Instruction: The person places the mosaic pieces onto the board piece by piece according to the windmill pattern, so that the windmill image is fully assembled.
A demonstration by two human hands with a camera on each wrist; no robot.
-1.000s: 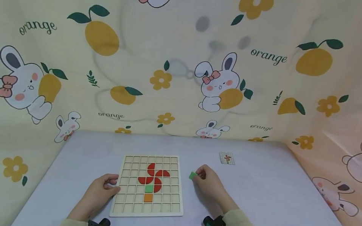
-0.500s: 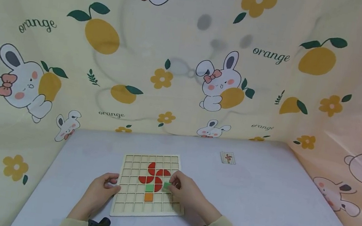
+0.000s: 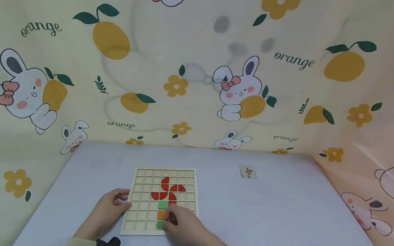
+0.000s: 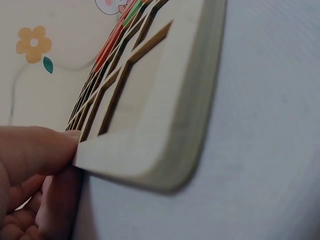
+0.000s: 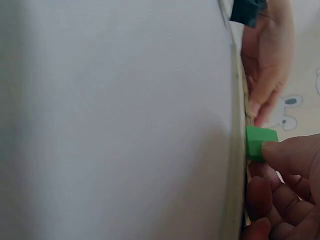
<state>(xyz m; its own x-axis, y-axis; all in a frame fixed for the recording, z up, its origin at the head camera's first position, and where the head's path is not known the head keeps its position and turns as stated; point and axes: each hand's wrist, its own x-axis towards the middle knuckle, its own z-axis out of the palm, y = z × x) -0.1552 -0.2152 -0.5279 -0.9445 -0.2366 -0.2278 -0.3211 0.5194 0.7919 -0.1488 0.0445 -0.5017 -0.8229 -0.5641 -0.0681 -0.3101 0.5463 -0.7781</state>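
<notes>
A cream grid board lies on the table, with red quarter-round tiles in a pinwheel near its middle. Below them, a green square tile and an orange square tile fill cells in one column. My left hand grips the board's left edge; in the left wrist view the thumb lies on the rim. Between thumb and fingers, my right hand pinches another green square tile at the cell below the orange one. Whether it is fully seated cannot be told.
A small card with a printed red pinwheel on a grid lies at the back right of the white-covered table. A patterned cloth hangs behind and at the sides.
My right hand has carried the green square tile from right of the board, leftward and nearer, to the cell below the orange tile. The left hand has stayed at the board's edge.
</notes>
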